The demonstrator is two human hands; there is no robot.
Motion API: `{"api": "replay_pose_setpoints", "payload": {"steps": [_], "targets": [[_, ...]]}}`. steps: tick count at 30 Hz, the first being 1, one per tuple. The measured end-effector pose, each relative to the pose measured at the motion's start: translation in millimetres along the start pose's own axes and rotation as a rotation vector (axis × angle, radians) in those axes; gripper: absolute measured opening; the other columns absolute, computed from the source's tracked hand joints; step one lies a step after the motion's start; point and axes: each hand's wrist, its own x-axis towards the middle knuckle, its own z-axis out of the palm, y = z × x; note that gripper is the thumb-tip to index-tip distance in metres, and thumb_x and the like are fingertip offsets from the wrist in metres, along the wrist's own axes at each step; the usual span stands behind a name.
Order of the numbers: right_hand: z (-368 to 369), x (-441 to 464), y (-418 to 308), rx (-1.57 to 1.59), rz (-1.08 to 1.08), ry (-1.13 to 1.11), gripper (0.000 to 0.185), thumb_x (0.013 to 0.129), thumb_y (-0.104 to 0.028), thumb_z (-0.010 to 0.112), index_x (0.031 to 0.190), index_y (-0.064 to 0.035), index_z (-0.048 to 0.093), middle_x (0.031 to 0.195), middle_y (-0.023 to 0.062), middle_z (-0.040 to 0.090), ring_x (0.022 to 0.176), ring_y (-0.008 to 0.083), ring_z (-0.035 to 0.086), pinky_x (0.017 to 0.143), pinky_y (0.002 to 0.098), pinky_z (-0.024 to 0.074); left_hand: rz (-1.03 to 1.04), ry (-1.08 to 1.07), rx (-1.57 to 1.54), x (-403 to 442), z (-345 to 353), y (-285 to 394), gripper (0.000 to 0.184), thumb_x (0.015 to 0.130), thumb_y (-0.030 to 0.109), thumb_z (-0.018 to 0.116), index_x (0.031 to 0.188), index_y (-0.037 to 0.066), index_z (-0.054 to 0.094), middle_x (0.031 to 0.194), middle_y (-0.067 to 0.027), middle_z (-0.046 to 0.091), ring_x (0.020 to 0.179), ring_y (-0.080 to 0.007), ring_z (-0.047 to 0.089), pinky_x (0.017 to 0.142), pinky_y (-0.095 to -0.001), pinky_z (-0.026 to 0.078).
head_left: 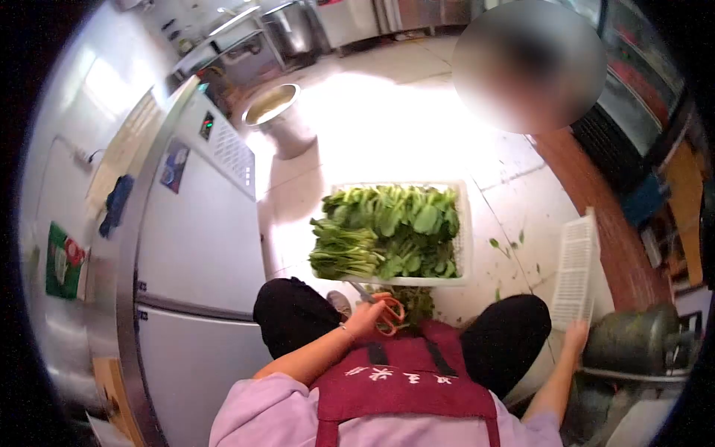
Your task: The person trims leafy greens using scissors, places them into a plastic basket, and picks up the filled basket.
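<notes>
My left hand is closed around the orange handles of a pair of scissors, whose blades point toward the near edge of a white basket. Leafy greens fill that basket, with a bundle of pale stems at its near left. Loose greens lie below its near edge, partly hidden by the scissors. Out to the right, my right hand grips the lower end of an upright white slatted basket.
A refrigerator stands at the left, with a metal pot beyond it. Leaf scraps dot the tiles. A dark green cylinder lies at the right. A person with a blurred head is at the upper right.
</notes>
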Motion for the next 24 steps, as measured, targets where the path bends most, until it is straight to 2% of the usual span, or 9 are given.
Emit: {"api": "replay_pose_setpoints", "payload": {"steps": [5, 7, 10, 12, 14, 17, 21, 23, 24], "targets": [[-41.9, 18.0, -40.8, 0.938, 0.431, 0.052, 0.031, 0.089, -0.023, 0.051, 0.11, 0.0, 0.054, 0.101, 0.014, 0.058, 0.093, 0.0293, 0.056, 0.082, 0.0376, 0.0422, 0.028, 0.017, 0.228, 17.2, -15.4, -28.7, 0.038, 0.094, 0.023, 0.04, 0.128, 0.007, 0.044, 0.113, -0.0088, 0.056, 0.098, -0.0203, 0.056, 0.08, -0.0333, 0.047], [-38.3, 25.0, -42.3, 1.444, 0.788, 0.091, 0.032, 0.091, -0.025, 0.049, 0.113, -0.0014, 0.053, 0.106, 0.0116, 0.056, 0.096, 0.0272, 0.054, 0.081, 0.0404, 0.0419, -0.014, 0.016, 0.142, -0.1, 1.8, 1.4, 0.04, 0.094, 0.023, 0.039, 0.13, 0.006, 0.04, 0.109, -0.0103, 0.058, 0.092, -0.0221, 0.059, 0.077, -0.0348, 0.049], [67.5, 46.7, 18.2, 1.522, 1.007, -0.01, 0.046, 0.09, -0.029, 0.049, 0.125, 0.0005, 0.047, 0.123, 0.0147, 0.05, 0.109, 0.0293, 0.05, 0.088, 0.0404, 0.0387, 0.008, -0.018, 0.072, -0.6, 4.1, -1.3, 0.042, 0.093, 0.023, 0.037, 0.132, 0.007, 0.035, 0.104, -0.0128, 0.059, 0.084, -0.0244, 0.062, 0.072, -0.0366, 0.052], [96.9, 26.7, 17.1, 1.353, 0.709, -0.28, 0.043, 0.087, -0.021, 0.052, 0.122, 0.0032, 0.048, 0.117, 0.0151, 0.053, 0.106, 0.0319, 0.05, 0.088, 0.0398, 0.0398, 0.07, -0.061, 0.093, -3.2, 6.3, 2.7, 0.042, 0.093, 0.023, 0.037, 0.132, 0.007, 0.034, 0.104, -0.0139, 0.058, 0.082, -0.0249, 0.063, 0.071, -0.0369, 0.052], [41.4, -11.0, -42.7, 0.111, 0.016, -0.422, 0.03, 0.083, -0.019, 0.059, 0.104, 0.0015, 0.056, 0.103, 0.015, 0.06, 0.085, 0.0263, 0.055, 0.067, 0.0359, 0.0469, -0.073, -0.048, 0.143, -17.6, 14.2, 29.7, 0.041, 0.094, 0.021, 0.036, 0.131, 0.004, 0.034, 0.106, -0.0141, 0.058, 0.086, -0.0252, 0.062, 0.072, -0.0371, 0.052], [155.8, -0.8, 27.0, 0.813, 0.256, -0.265, 0.033, 0.08, -0.019, 0.063, 0.101, 0.0048, 0.056, 0.102, 0.0157, 0.061, 0.084, 0.0259, 0.057, 0.069, 0.0342, 0.0481, -0.092, 0.044, -0.034, -0.7, -4.1, -13.2, 0.037, 0.095, 0.019, 0.035, 0.127, 0.003, 0.04, 0.109, -0.0146, 0.056, 0.089, -0.0236, 0.061, 0.076, -0.0385, 0.052], [95.5, -14.1, -23.7, 1.141, 0.551, -0.316, 0.036, 0.084, -0.019, 0.056, 0.11, 0.0044, 0.051, 0.112, 0.016, 0.055, 0.096, 0.0263, 0.054, 0.075, 0.0358, 0.0483, 0.014, -0.003, -0.068, 11.2, -14.5, -33.6, 0.038, 0.094, 0.017, 0.038, 0.129, 0.002, 0.037, 0.109, -0.0137, 0.056, 0.088, -0.0249, 0.061, 0.07, -0.0385, 0.054], [89.9, -7.9, -33.9, 1.659, 1.238, 0.032, 0.034, 0.088, -0.018, 0.048, 0.115, 0.0026, 0.048, 0.117, 0.0158, 0.052, 0.1, 0.0264, 0.052, 0.075, 0.0388, 0.0471, 0.007, -0.016, -0.054, 6.6, -5.5, -17.4, 0.038, 0.094, 0.017, 0.038, 0.128, 0.001, 0.037, 0.11, -0.014, 0.055, 0.089, -0.0251, 0.06, 0.071, -0.0385, 0.054], [80.1, -4.2, -34.8, 1.644, 1.241, 0.024, 0.034, 0.088, -0.018, 0.048, 0.115, 0.0026, 0.048, 0.117, 0.0158, 0.052, 0.1, 0.0264, 0.052, 0.075, 0.0388, 0.0471, 0.008, -0.023, -0.039, 3.4, -3.0, -14.7, 0.038, 0.094, 0.017, 0.038, 0.128, 0.0, 0.037, 0.111, -0.0143, 0.054, 0.089, -0.0252, 0.06, 0.072, -0.0384, 0.054]]}}
